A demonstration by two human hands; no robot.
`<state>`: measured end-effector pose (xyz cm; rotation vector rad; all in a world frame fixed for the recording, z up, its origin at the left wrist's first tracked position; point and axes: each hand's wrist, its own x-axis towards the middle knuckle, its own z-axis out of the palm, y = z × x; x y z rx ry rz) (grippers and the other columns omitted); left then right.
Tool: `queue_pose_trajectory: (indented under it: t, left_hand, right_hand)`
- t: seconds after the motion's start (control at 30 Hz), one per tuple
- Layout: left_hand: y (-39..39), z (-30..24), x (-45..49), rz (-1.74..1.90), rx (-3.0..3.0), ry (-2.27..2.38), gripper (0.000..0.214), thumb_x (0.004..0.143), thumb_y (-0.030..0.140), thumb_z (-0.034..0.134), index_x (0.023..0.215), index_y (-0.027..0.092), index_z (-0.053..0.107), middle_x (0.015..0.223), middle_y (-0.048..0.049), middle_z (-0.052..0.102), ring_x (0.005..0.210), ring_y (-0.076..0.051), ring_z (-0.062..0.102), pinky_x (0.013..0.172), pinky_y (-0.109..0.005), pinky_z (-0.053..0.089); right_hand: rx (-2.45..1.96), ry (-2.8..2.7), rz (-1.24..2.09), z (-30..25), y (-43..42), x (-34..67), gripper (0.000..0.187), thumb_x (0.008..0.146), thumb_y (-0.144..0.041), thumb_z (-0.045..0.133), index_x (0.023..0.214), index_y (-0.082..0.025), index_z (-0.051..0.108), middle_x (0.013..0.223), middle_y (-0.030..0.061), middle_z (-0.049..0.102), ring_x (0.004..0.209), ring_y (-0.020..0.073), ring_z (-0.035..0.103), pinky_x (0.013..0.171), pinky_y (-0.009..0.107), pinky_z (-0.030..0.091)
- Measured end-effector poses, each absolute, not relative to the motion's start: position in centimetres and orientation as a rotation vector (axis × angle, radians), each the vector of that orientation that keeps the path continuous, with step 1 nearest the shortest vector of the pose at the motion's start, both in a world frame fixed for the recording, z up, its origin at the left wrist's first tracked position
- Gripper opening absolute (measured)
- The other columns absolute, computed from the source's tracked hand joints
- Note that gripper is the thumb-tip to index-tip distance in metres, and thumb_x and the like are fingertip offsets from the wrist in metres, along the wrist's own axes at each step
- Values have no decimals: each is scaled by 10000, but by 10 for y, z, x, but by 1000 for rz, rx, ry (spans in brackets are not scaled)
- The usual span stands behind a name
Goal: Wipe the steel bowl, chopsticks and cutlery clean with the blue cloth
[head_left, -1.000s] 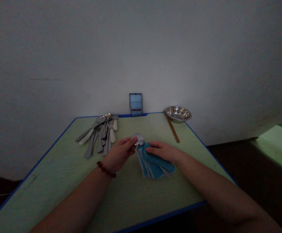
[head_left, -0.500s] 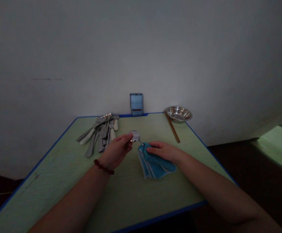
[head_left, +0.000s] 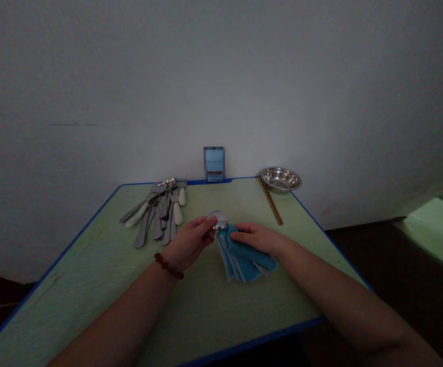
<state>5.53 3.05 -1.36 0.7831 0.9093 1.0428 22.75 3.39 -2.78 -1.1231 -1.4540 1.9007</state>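
Pinched by its bowl in my left hand (head_left: 193, 243) is a shiny metal spoon (head_left: 218, 219). The spoon's handle is hidden inside a folded blue cloth (head_left: 246, 260) with pale edges. My right hand (head_left: 255, 236) is closed round the top of this cloth, over the spoon's handle. Both hands meet above the middle of the table, and a dark red bead bracelet circles my left wrist.
A heap of metal cutlery (head_left: 156, 214), some with white handles, lies at the back left. Brown chopsticks (head_left: 271, 200) rest beside a metal bowl (head_left: 281, 179) at the back right. A blurred screen (head_left: 214, 164) leans on the wall behind the blue-edged table (head_left: 91, 275).
My left hand has moved a little to the right with the spoon's bowl, so the handle has slid deeper into the cloth. My right hand and the cloth have hardly moved.
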Motion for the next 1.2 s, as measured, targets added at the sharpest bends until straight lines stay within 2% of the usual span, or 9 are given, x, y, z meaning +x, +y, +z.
queue_pose_trajectory:
  t: [0.47, 0.8, 1.2]
  left_hand:
    - [37, -12, 46, 1136, 727, 928, 97, 659, 194, 607, 579, 145, 583, 521, 33, 510, 447, -34, 430, 440, -138, 363]
    - [42, -6, 39, 1216, 699, 900, 106, 611, 193, 642, 584, 121, 569, 506, 35, 504, 440, -21, 426, 409, -119, 354]
    - [48, -10, 34, 1263, 693, 843, 96, 619, 186, 631, 614, 134, 551, 515, 51, 480, 436, -18, 415, 385, -114, 340]
  right_hand:
    - [-1126, -1448, 1923, -30, 34, 229, 235, 684, -396, 580, 829, -211, 597, 676, -29, 605, 567, 85, 530, 589, 242, 430]
    - [-1144, -1405, 1953, -25, 33, 229, 221, 676, -375, 596, 818, -206, 601, 664, -31, 611, 565, 85, 539, 590, 244, 440]
    - [-1153, -1409, 1959, -29, 34, 230, 227, 681, -385, 587, 831, -214, 603, 679, -27, 619, 580, 95, 549, 610, 263, 450]
